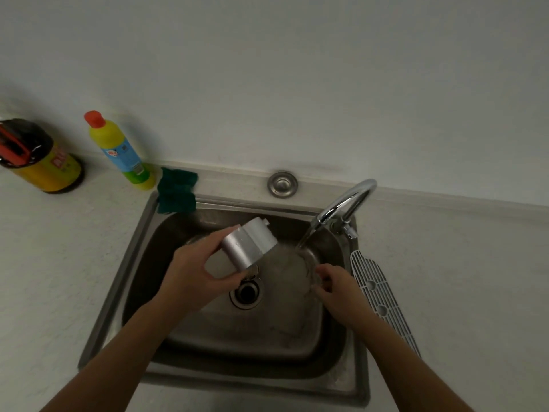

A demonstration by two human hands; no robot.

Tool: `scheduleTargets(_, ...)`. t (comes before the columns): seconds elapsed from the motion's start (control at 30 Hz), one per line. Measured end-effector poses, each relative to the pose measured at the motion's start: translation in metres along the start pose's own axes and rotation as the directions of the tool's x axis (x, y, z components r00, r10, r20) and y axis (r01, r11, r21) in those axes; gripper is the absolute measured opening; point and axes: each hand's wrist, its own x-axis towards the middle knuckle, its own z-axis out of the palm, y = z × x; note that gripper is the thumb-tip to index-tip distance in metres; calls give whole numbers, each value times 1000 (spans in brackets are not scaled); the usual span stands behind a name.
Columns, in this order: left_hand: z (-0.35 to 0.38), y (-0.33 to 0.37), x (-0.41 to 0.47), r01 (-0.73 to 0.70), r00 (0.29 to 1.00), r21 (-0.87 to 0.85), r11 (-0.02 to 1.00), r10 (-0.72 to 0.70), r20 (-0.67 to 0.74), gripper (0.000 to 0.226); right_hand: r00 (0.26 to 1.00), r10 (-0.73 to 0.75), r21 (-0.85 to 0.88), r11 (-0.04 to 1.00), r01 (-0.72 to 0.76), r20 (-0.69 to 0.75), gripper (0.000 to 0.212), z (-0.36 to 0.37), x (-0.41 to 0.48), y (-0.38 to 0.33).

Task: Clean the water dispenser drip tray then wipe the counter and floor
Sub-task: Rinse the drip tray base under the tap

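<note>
Jar (44, 162) partly beyond left edge

A steel sink (117, 295) has a round drain (246, 293) in its floor. Water runs from the curved chrome faucet (346, 202) at its back right. A round metal cap (282, 183) sits behind the basin. Farther left, near the wall (267, 69), stand a yellow red-capped bottle (118, 150) and a dark yellow-labelled jar (44, 165).

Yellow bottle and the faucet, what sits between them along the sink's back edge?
In the head view, a green cloth next to the yellow bottle, then a round metal cap before the faucet.
</note>
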Motion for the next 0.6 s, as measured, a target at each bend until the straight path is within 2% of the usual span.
scheduleTargets(0.07,0,-1,-7,-31,1000,83,996,31,4,80,1000,-12,-28,1000,11,-2,42,-2,-4,1)
scheduleTargets(0.13,5,1,-16,-69,996,200,977,56,71,88,1000,-11,-80,997,10,-8,42,-3,-9,2)
scheduleTargets(0.2,7,4,-25,-34,997,200,979,19,77,87,999,0,-141,990,-7,-53,43,-5,-15,6)
scheduleTargets(0.3,5,9,-34,89,992,-38,995,-93,-91,66,981,32,-237,968,-77,-189,44,-11,-24,23)
scheduleTargets(0.4,8,8,-48,191,931,-253,948,-257,-259,57,954,227,-410,865,-290,-197,76,-14,-32,46)
scheduleTargets(0.5,9,13,-59,304,812,-446,842,-473,-341,43,914,378,-407,819,-405,-148,95,-12,-42,63)
scheduleTargets(0.6,5,11,-71,373,673,-602,706,-652,-348,33,919,355,-384,835,-394,-169,86,-10,-53,74)
